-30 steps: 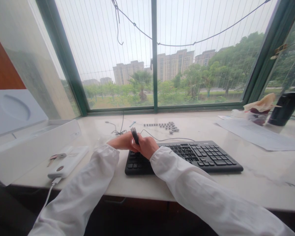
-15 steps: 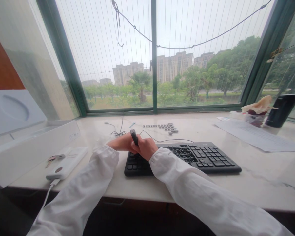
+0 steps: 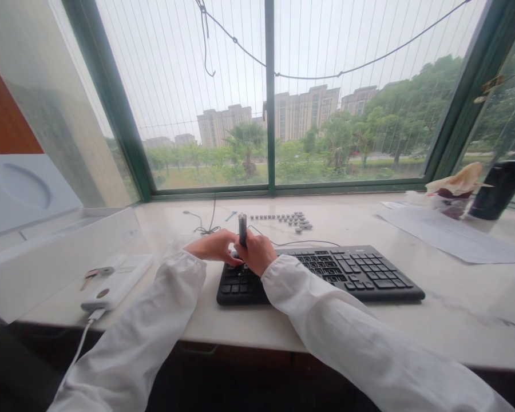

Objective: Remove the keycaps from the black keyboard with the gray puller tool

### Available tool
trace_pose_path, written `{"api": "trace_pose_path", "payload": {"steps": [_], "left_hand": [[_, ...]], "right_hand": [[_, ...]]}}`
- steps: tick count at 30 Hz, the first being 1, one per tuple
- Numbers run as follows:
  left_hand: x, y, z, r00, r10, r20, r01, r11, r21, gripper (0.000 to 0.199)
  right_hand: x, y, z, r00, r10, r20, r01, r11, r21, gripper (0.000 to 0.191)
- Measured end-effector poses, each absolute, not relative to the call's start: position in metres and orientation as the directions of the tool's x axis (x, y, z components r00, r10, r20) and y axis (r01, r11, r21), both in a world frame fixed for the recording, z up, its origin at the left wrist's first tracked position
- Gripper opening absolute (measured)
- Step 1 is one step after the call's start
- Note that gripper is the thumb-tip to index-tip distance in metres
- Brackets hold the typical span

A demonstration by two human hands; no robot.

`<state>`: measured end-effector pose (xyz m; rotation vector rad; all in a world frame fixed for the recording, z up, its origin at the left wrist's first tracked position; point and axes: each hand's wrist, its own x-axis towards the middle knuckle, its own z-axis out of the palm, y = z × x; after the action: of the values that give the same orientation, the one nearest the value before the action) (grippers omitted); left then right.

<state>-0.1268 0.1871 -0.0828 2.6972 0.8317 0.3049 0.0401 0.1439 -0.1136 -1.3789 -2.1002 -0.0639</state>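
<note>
A black keyboard point(image 3: 369, 274) lies on the white marble counter, with keycaps off its middle part. My right hand point(image 3: 258, 250) is closed round a dark, pen-like tool point(image 3: 242, 230) that stands nearly upright over the keyboard's left part. Beside it, my left hand point(image 3: 214, 247) reaches in from the left, thumb and fingers curved around a small gap near the tool's lower end. Whether its fingertips hold anything is too small to tell. Behind the keyboard, several loose keycaps point(image 3: 298, 220) lie in rows.
Coiled cable point(image 3: 208, 230) and a small blue tool point(image 3: 230, 216) lie at the back. Keys point(image 3: 95, 274) rest by a white power bank point(image 3: 124, 283) at left, near an open white box point(image 3: 68, 257). Paper point(image 3: 446, 234) and a black cup point(image 3: 500, 189) stand at right.
The tool in my right hand has turned from leaning left to nearly upright. My left hand's fingers have opened a little and show more. The view has shifted slightly.
</note>
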Motion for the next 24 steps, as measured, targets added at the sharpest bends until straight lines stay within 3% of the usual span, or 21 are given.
{"api": "trace_pose_path", "payload": {"steps": [8,13,18,24], "left_hand": [[-0.129,0.189,-0.084,0.847,0.509,0.152,0.416,-0.814,0.407,0.025],[-0.127,0.189,-0.084,0.807,0.571,0.15,0.506,-0.8,0.322,0.021],[-0.123,0.189,-0.083,0.774,0.612,0.161,0.538,-0.771,0.34,0.022],[-0.121,0.193,-0.085,0.794,0.596,0.116,0.544,-0.783,0.3,0.014]], "right_hand": [[0.04,0.145,-0.111,-0.219,0.842,0.493,0.814,0.436,-0.383,0.022],[0.039,0.143,-0.112,-0.29,0.808,0.513,0.841,0.47,-0.266,0.027],[0.038,0.137,-0.113,-0.388,0.759,0.523,0.839,0.526,-0.14,0.038],[0.038,0.134,-0.112,-0.44,0.74,0.508,0.831,0.55,-0.081,0.043]]}}
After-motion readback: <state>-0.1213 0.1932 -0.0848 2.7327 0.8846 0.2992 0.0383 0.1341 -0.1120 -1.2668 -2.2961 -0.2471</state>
